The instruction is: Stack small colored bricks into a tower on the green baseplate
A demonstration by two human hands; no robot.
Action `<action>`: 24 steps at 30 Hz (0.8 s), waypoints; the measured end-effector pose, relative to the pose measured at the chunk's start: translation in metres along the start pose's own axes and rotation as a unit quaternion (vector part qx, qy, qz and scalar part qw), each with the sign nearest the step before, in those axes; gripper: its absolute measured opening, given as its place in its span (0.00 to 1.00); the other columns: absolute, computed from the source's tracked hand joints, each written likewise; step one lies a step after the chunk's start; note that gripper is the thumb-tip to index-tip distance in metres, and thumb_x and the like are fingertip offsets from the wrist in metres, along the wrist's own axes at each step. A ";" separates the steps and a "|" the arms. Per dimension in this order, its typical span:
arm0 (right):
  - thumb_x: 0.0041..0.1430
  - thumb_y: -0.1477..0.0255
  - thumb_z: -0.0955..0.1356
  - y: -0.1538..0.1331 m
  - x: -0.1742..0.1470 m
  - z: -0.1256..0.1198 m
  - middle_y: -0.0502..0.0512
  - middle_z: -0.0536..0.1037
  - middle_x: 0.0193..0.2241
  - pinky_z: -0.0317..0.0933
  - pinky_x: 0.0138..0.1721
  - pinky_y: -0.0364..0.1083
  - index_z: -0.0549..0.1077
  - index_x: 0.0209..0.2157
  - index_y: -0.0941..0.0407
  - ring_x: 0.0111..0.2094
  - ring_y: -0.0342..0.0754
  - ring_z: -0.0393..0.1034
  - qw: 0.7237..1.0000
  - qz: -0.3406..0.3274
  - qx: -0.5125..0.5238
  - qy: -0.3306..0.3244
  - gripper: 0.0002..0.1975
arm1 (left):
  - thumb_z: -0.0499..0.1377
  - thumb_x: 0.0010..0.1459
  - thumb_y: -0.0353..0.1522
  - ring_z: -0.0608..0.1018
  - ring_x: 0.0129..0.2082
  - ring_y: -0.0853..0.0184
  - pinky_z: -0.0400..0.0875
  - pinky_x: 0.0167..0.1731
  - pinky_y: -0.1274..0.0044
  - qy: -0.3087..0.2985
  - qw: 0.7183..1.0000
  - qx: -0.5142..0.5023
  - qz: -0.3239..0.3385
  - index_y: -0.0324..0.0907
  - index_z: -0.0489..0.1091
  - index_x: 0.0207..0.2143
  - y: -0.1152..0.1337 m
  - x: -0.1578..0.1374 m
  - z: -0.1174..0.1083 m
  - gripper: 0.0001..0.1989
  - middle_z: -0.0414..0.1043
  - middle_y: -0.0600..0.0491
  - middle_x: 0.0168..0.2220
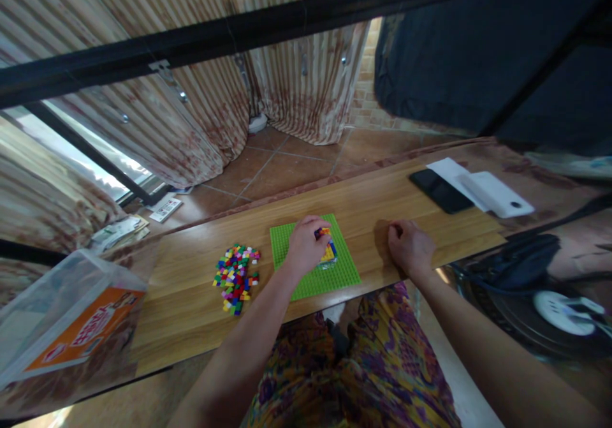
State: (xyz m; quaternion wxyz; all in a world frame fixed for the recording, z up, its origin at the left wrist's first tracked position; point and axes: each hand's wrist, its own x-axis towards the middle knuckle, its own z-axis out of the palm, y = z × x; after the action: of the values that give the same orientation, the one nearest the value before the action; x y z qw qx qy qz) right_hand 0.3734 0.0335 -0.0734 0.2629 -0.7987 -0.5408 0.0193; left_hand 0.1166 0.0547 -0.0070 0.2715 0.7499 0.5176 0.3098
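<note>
A green studded baseplate (342, 268) lies on the wooden board in front of me. On it stands a small build of toy bricks (329, 252), yellow and blue with some clear pieces at its near end. My left hand (306, 244) reaches over the plate, fingers pinched on a small toy brick at the far end of the build; the fingers partly hide it. To the right of the plate, my right hand (412, 248) rests on the board with its fingers curled in and nothing visible in them. Left of the plate is a loose pile of many-coloured toy bricks (234, 278).
A wooden board (186, 300) serves as the work surface. At its right end lie a black phone (440, 190), white paper (452, 176) and a white device (500, 195). A clear plastic tub (71, 287) with an orange label stands at the left. Beyond runs a dark metal bar (268, 23).
</note>
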 end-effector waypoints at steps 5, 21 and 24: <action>0.65 0.66 0.61 0.001 0.001 0.000 0.63 0.80 0.39 0.52 0.33 0.48 0.80 0.42 0.58 0.36 0.52 0.68 1.000 -0.001 -0.006 -0.001 0.18 | 0.63 0.57 0.24 0.80 0.50 0.61 0.71 0.59 0.65 -0.019 1.000 0.007 -0.012 0.42 0.81 0.40 0.000 0.005 -0.001 0.10 0.80 0.47 0.47; 0.66 0.67 0.60 0.000 0.000 0.000 0.64 0.80 0.41 0.54 0.35 0.49 0.80 0.43 0.58 0.38 0.53 0.70 1.000 -0.003 -0.021 -0.006 0.19 | 0.64 0.55 0.22 0.79 0.51 0.62 0.70 0.60 0.66 -0.022 0.999 0.018 -0.022 0.42 0.81 0.39 0.002 0.006 0.004 0.11 0.81 0.48 0.47; 0.66 0.67 0.60 0.000 0.000 0.000 0.64 0.80 0.41 0.54 0.34 0.49 0.80 0.43 0.59 0.36 0.52 0.69 1.000 0.002 -0.027 -0.011 0.19 | 0.64 0.56 0.23 0.80 0.50 0.62 0.70 0.60 0.66 -0.016 1.000 0.015 -0.021 0.41 0.81 0.39 0.002 0.005 0.004 0.10 0.81 0.48 0.46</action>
State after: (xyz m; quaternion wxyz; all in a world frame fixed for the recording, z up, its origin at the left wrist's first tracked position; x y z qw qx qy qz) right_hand 0.3735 0.0339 -0.0735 0.2351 -0.8064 -0.5425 0.0138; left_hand 0.1219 0.0580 -0.0073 0.2754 0.7476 0.5336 0.2838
